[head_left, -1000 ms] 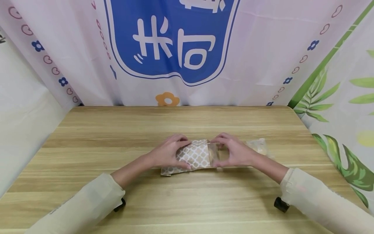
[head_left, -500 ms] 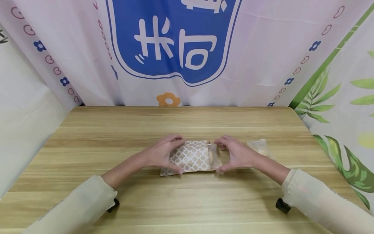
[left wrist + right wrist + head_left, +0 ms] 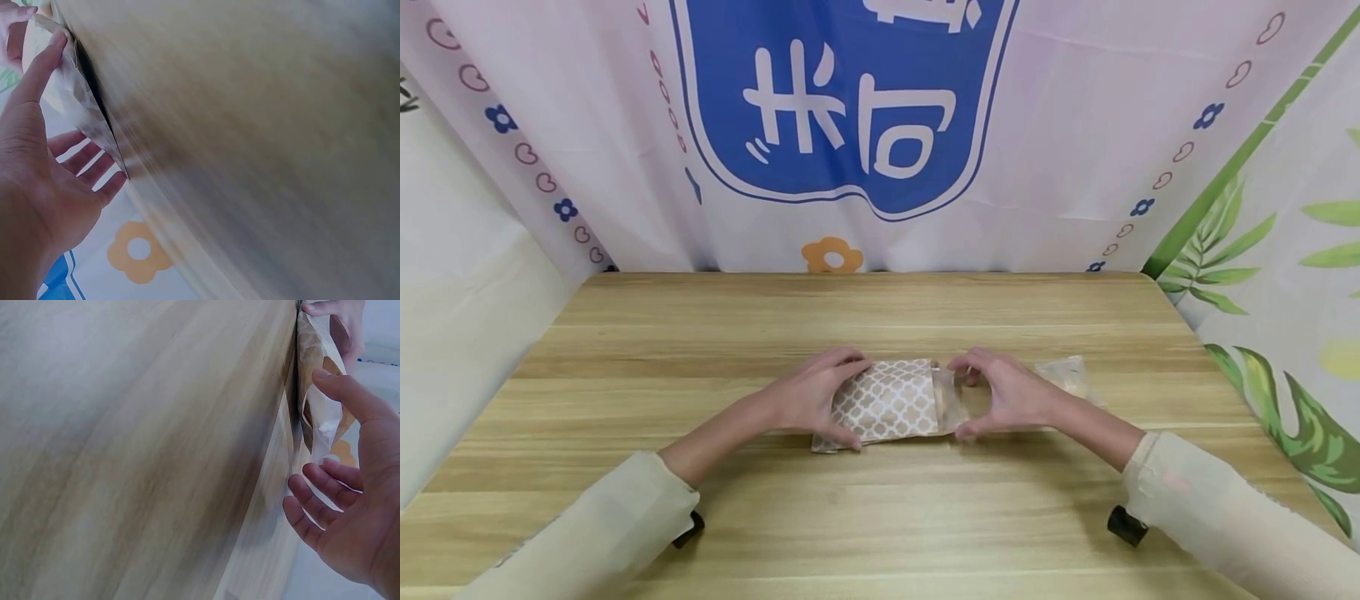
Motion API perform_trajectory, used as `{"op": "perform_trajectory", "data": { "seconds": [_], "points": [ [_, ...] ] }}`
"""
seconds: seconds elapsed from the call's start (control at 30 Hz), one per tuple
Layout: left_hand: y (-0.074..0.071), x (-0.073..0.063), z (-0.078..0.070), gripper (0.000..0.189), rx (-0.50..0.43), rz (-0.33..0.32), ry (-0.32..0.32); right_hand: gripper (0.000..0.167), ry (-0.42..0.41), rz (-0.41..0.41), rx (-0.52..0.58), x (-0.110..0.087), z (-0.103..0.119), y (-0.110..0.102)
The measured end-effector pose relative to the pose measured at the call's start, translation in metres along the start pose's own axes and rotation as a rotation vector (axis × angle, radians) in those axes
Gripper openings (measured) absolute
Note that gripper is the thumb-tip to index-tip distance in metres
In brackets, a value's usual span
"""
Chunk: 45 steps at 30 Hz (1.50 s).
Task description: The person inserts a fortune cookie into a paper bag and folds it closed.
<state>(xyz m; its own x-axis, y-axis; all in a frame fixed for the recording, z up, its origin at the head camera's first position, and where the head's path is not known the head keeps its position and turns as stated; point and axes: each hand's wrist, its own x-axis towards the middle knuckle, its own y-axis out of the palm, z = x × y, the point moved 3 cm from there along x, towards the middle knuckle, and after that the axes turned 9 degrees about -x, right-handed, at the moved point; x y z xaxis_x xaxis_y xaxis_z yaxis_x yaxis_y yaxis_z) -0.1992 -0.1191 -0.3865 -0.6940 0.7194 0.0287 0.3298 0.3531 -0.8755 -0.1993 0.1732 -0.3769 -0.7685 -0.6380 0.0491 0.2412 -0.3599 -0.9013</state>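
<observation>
A paper bag (image 3: 887, 404) with a tan-and-white lattice print lies flat at the middle of the table. From its right end sticks out a clear plastic packet (image 3: 952, 400). My left hand (image 3: 808, 400) spans the bag's left part, thumb (image 3: 47, 65) along the near edge and fingers along the far edge. Facing it, my right hand (image 3: 1011, 392) curves around the packet's end, thumb and fingertips spread right at its two corners. In the right wrist view the bag's mouth (image 3: 322, 412) gapes, and the right fingers are loosely bent with nothing between them.
Behind my right wrist lies another clear packet (image 3: 1066, 375) with something yellowish inside. The wood-grain table (image 3: 880, 517) ends at a printed curtain (image 3: 1037, 167) at the back. Black wrist mounts (image 3: 1126, 525) show under both sleeves.
My left hand has slid left along the bag and its thumb and fingers have spread wider. My right hand has eased slightly off the packet's end. The bag has stayed nearly in place.
</observation>
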Motion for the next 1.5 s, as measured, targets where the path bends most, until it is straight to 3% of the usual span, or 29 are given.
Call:
{"op": "perform_trajectory", "data": {
  "seconds": [0.23, 0.67, 0.97, 1.5],
  "points": [
    [0.0, 0.0, 0.001, 0.112, 0.004, -0.007, 0.003, 0.08, -0.045, -0.014, 0.031, 0.002, -0.004, -0.001],
    [0.001, 0.003, 0.001, 0.112, 0.024, -0.019, 0.019, 0.074, -0.017, -0.038, 0.055, 0.003, 0.0, -0.003],
    [0.002, 0.003, 0.002, 0.111, 0.029, -0.021, 0.026, 0.072, -0.043, -0.093, 0.021, 0.002, 0.006, -0.004],
    [0.002, 0.004, 0.001, 0.111, 0.018, -0.013, 0.025, 0.065, -0.07, -0.081, 0.07, 0.007, 0.008, -0.002]
  ]
}}
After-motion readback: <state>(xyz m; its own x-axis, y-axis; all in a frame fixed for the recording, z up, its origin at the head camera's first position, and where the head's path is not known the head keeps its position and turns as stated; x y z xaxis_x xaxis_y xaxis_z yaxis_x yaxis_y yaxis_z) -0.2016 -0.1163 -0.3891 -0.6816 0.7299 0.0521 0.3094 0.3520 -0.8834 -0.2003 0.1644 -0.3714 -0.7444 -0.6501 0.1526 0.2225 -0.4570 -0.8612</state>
